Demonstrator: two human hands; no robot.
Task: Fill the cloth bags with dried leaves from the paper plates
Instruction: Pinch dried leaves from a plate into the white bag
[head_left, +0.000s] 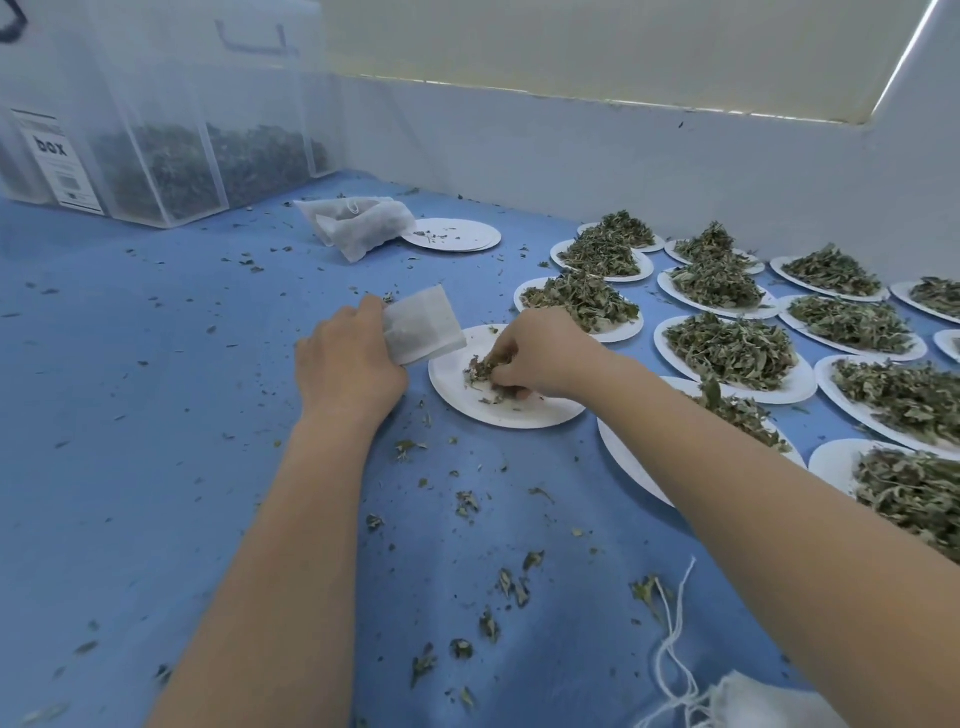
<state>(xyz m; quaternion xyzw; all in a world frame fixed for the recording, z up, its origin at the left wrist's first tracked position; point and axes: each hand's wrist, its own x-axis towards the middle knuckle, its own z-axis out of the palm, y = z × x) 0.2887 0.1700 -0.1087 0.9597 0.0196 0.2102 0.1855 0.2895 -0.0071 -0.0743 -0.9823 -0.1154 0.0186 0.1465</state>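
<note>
My left hand (348, 358) grips a small white cloth bag (423, 325) at the left rim of a nearly bare paper plate (457, 387). The bag holds some leaves and tilts over the plate. My right hand (540, 351) has its fingers curled round the last clump of dried leaves (480, 370) on that plate. Several more paper plates (795, 384) piled with dried leaves lie in rows to the right.
Filled cloth bags (358, 223) lie beside a stack of bare plates (457, 235) at the back. Clear plastic boxes (171, 145) of leaves stand back left. Cloth bags with strings (748, 701) sit at the front edge. Leaf crumbs litter the blue cloth (156, 415).
</note>
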